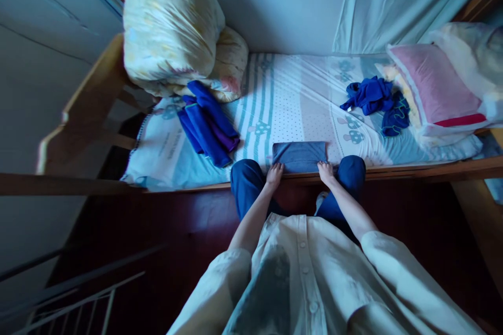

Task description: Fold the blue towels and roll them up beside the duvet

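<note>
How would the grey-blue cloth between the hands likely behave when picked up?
The grey-blue cloth would probably be floppy, since it lies thin and flat like fabric. It is likely light, being small and thin. If raised by its near corners, where the left hand and right hand are, its far edge may droop.

On the bed (286, 107), a folded cloth (299, 156) lies between a stack (207, 133), left, and apparently two garments (371, 96), right.

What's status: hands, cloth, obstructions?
Left hand at near-left corner, right hand at near-right. Grey cloth flat on bed. Only hands on it; blue bundle apart, left.
</note>
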Demonstrator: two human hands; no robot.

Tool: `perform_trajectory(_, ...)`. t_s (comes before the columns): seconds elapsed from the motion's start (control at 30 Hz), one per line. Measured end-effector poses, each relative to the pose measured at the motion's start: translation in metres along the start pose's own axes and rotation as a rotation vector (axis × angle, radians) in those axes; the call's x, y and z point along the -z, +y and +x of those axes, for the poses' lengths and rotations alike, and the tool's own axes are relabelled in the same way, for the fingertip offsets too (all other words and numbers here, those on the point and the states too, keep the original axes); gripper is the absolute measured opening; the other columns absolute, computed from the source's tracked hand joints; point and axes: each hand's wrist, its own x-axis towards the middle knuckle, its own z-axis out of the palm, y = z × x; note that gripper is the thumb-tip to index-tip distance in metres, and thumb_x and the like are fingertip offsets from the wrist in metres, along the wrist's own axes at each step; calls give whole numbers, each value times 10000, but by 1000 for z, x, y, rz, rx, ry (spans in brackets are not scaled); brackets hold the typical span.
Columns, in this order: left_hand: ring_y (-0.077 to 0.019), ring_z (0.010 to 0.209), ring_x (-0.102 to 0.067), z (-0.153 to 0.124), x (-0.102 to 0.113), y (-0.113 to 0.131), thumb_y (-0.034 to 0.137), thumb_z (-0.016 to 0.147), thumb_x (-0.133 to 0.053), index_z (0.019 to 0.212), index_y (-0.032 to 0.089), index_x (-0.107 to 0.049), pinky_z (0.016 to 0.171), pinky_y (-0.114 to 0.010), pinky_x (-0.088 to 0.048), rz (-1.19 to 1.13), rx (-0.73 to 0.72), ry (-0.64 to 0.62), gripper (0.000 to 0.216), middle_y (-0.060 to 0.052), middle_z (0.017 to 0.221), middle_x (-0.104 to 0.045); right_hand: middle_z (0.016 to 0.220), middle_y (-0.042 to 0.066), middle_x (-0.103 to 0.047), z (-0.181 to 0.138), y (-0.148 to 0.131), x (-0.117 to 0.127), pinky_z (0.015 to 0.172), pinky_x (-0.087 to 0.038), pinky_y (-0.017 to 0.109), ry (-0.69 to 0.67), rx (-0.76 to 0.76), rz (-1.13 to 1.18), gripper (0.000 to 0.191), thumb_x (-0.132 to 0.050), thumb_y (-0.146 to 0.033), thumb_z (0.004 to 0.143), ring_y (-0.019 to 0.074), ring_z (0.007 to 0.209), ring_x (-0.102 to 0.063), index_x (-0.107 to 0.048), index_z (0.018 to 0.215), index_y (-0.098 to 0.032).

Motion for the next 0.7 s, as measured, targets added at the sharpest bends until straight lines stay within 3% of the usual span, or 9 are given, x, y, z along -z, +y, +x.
perform_trajectory(0.23,-282,1340,-598,-13,7,9,37,839,-503,1419,148,-589,1207,-443,-400,-40,24,-10,597,-190,1376,-670,1234,209,-744,-17,6,-2,1115,-390,422,-8,-17,45,456,-395,-65,988,273,1210,-674,-706,1301,-179)
perform_trajectory(0.4,-265,1303,-624,-13,15,9,-18,786,-502,1333,154,-659,1177,-392,-429,-120,81,12,594,-166,1367,-684,1222,156,-760,-12,17,3,1074,-442,373,-13,-47,126,433,-531,-73,954,265,1183,-696,-719,1311,-231)
perform_trajectory(0.7,-295,1209,-680,16,35,-2,39,826,-543,1343,99,-640,1101,-388,-500,-275,365,147,530,-164,1235,-744,1274,128,-745,16,43,12,1013,-508,287,57,-196,312,373,-606,-236,993,220,1213,-682,-671,1353,-168)
